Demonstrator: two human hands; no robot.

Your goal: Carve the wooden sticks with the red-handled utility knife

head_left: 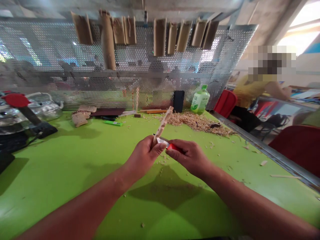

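Near the middle of the view, my left hand (143, 155) is closed around the lower end of a pale carved wooden stick (164, 122), which tilts up and to the right. My right hand (190, 155) is wrapped round the red handle of a knife (172, 146). The knife's blade lies against the stick's lower part, beside my left thumb. Both hands are above the green table (105, 200), close together. Part of the blade is hidden by my left thumb.
Wood shavings (195, 121) are heaped at the back right, before a green bottle (200, 100) and a dark phone-like object (178, 101). A green cutter (113, 123) lies back left; metal kettles (47, 108) stand far left. Another person (252, 90) sits beyond the table's right edge.
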